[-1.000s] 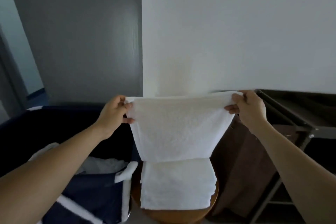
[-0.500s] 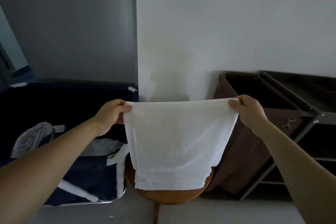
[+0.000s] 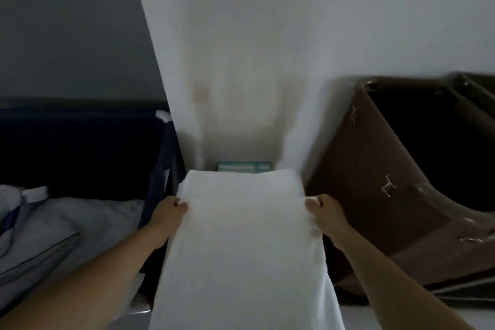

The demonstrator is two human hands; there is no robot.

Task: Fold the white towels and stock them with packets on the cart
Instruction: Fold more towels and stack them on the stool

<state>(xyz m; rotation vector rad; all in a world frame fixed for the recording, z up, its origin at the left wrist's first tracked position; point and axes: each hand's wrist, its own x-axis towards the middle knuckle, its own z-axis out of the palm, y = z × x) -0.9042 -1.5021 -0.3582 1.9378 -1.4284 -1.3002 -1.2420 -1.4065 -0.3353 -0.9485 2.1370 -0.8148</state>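
Two bare forearms reach forward from the bottom of the view, and between them a white towel [image 3: 246, 254] stretches as a long band from the lower edge up to the hands. The left hand [image 3: 171, 213] pinches the towel's left edge. The right hand [image 3: 325, 211] pinches its right edge, thumb on top and fingers curled under the cloth. Just past the hands the towel lies doubled over in a soft, flat fold with a rounded far edge; what it rests on is hidden beneath it. Right behind that fold a teal packet [image 3: 243, 167] peeks up at the foot of the white wall [image 3: 267, 35], too blurred to read. To the left stands a navy laundry hamper [image 3: 80, 147] with grey linen [image 3: 67, 225] heaped inside. To the right, a brown bag [image 3: 356, 169] with metal clips [image 3: 387, 186] leans near the wall.
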